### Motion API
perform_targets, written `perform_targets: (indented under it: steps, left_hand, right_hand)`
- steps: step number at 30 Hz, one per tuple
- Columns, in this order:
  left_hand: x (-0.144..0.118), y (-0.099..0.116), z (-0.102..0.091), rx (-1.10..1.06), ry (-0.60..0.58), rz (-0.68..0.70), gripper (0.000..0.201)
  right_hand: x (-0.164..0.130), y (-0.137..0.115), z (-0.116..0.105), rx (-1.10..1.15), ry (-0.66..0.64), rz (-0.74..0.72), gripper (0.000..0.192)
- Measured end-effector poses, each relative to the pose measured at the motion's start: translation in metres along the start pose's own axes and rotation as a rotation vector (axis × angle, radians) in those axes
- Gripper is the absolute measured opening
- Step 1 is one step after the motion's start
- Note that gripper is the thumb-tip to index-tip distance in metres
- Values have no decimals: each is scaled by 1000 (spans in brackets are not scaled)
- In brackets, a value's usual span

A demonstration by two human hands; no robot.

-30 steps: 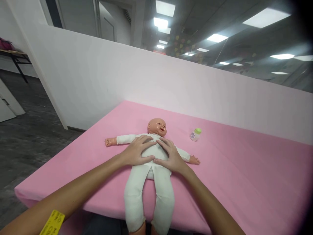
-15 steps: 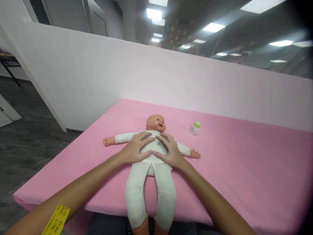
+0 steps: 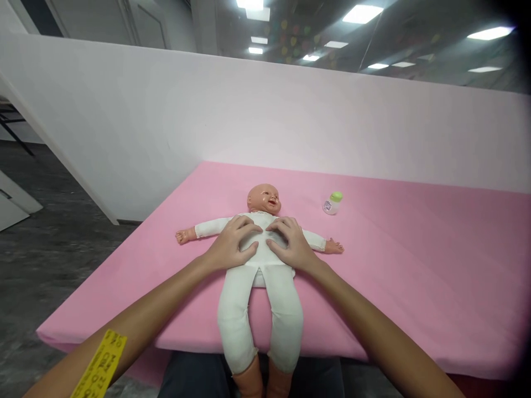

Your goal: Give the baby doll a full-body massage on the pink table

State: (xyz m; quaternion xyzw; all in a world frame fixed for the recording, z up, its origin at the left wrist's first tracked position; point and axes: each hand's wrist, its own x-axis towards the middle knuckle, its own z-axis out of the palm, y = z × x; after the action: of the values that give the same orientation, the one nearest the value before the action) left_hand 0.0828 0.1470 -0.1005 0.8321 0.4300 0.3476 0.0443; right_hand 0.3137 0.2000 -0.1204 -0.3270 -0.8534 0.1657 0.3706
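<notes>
2 bare hands rest on the torso of a doll (image 3: 263,254), the left hand (image 3: 233,243) on its left side and the right hand (image 3: 293,244) on its right. In each hand the grip is loose: thumb and fingers stand apart, curved over the white cloth body and clamped on nothing. The doll lies on its back near the middle of a pink-covered desk (image 3: 398,265), head to the far side, arms spread left and right, lower legs reaching past the near edge.

What has just changed is the shape of the hands. The thumbs, which met at the middle of the torso a moment ago, now stand apart, and the fingers are more bent. A strip of white cloth shows between the hands, so contact seems to lie more toward the fingertips, with the doll held lightly, if at all.

Far right of the doll's head stands a green-capped bottle (image 3: 332,204), well apart from the hands.
</notes>
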Motion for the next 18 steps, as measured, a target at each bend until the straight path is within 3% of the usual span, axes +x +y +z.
perform_targets:
  steps: [5, 8, 11, 18]
  left_hand:
    - [-4, -5, -2, 16, -93, 12, 65]
    - [-5, -9, 0, 2, -133, -19, 70]
    - [-4, -11, 2, -48, -108, -35, 57]
    - [2, -3, -1, -65, -56, -8, 25]
  right_hand:
    - [-5, 3, -5, -10, -82, -21, 70]
    - [-5, 7, -5, 11, -134, -4, 79]
    - [-2, 11, -3, 29, -132, 26, 72]
    - [4, 4, 3, 23, -27, 6, 28]
